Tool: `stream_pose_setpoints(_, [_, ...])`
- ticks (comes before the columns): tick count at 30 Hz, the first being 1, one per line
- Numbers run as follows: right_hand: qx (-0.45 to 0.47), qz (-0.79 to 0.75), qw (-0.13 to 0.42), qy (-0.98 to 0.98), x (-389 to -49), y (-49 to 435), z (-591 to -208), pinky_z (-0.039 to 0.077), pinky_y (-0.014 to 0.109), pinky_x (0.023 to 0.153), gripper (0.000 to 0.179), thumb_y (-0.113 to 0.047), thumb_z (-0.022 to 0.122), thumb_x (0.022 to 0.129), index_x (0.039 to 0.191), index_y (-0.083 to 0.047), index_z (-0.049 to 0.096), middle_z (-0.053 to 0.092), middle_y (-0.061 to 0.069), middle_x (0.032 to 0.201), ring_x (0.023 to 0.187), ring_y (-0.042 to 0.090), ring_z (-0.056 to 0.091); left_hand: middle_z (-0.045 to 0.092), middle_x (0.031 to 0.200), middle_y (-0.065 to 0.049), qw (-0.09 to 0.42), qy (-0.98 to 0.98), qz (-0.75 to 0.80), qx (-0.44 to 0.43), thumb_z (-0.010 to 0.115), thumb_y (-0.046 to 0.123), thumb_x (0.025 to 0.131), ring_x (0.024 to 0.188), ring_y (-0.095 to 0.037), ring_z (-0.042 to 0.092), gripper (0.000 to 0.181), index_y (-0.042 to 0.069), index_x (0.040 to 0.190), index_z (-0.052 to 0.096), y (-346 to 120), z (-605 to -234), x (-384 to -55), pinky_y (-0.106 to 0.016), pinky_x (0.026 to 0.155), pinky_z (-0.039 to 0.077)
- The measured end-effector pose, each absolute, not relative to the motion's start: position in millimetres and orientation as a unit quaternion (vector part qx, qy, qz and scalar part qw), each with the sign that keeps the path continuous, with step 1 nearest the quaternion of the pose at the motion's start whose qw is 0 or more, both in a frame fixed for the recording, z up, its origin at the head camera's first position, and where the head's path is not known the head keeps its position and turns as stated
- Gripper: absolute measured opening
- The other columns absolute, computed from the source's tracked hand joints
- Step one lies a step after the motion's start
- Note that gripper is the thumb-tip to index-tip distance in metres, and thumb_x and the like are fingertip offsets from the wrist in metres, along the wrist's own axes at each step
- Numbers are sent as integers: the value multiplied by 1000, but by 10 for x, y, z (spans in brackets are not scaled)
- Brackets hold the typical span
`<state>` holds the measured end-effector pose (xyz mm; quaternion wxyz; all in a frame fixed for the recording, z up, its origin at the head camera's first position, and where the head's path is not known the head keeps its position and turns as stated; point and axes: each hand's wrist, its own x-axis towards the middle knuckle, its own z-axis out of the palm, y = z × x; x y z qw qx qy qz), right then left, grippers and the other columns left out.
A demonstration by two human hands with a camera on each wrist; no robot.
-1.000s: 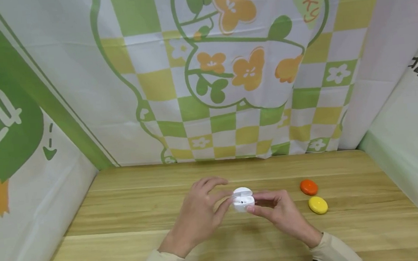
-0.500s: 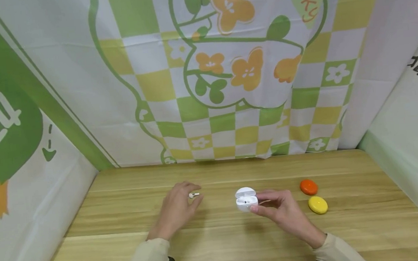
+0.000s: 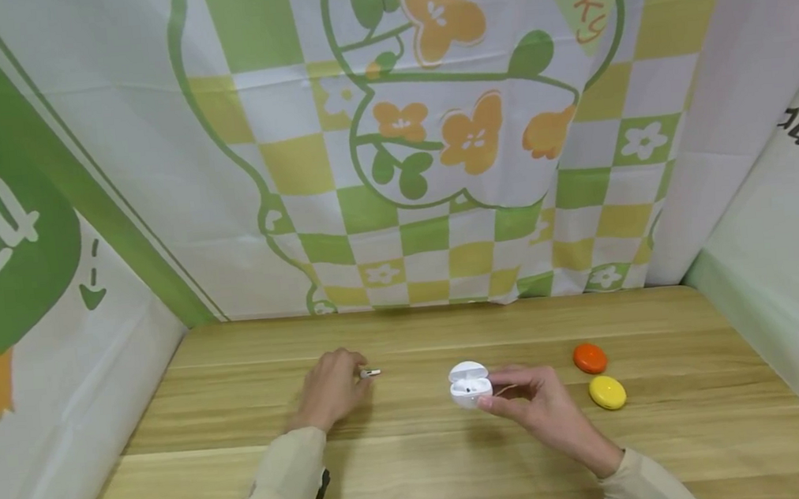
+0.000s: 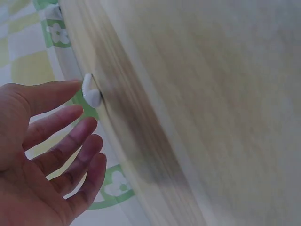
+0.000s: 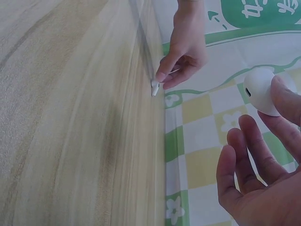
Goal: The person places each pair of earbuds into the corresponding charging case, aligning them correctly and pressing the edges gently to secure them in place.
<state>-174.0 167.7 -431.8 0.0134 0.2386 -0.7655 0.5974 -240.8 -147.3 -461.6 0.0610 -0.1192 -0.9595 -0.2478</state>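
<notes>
A white wireless earbud (image 3: 371, 373) lies on the wooden table at the tips of my left hand (image 3: 331, 389). In the left wrist view the thumb reaches the earbud (image 4: 91, 92), while the other fingers stand apart, loosely bent. My right hand (image 3: 538, 410) pinches a white charging case (image 3: 470, 386) between thumb and fingers above the table; its lid is up. What sits inside the case is too small to tell. A thin loop shows behind the case near the right fingers. In the right wrist view the rounded case (image 5: 261, 91) is partly covered by the thumb.
To the right of my right hand lie an orange-red round piece (image 3: 590, 358) and a yellow round piece (image 3: 608, 392) on the table (image 3: 419, 470). Printed cloth (image 3: 472, 259) hangs behind the table, with more cloth at both sides.
My left hand has gone from the case to the left with the earbud, then drawn slightly back from it. The right hand keeps its hold on the case with little movement.
</notes>
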Motion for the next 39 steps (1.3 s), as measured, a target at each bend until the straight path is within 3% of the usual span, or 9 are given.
stream_pose_setpoints(14, [248, 594, 18, -765, -1727, 1658, -4325, 58, 31, 79, 21, -4, 78, 88, 108, 2, 77, 74, 13, 106, 91, 15, 69, 73, 97, -6, 17, -966, -240, -94, 82, 11, 86, 93, -27, 66, 9, 7, 93, 78, -1488, -4657, -2510, -47, 80, 56])
stream_pose_setpoints(28, [232, 592, -1, -772, -1719, 1658, -4299, 57, 29, 78, 22, -8, 78, 89, 109, 1, 77, 74, 12, 106, 91, 15, 68, 76, 96, -3, 40, -935, -331, -117, 77, 12, 91, 88, -21, 70, 17, 7, 107, 78, -1420, -4565, -2400, -45, 80, 57])
stream_pose_setpoints(33, [234, 592, -2, -771, -1720, 1658, -4298, 57, 30, 79, 22, -8, 78, 90, 110, 1, 77, 74, 12, 107, 91, 15, 68, 76, 94, 1, 40, -908, -396, -128, 78, 10, 90, 83, -15, 68, 15, 10, 105, 80, -1375, -4503, -2333, -37, 74, 57])
stream_pose_setpoints(39, [233, 592, 0, -772, -1726, 1651, -4304, 57, 29, 78, 22, -8, 78, 89, 109, 1, 77, 74, 12, 107, 91, 15, 69, 76, 99, -1, 19, -869, -468, -158, 77, 9, 91, 83, -17, 69, 12, 13, 102, 81, -1347, -4433, -2248, -28, 69, 57])
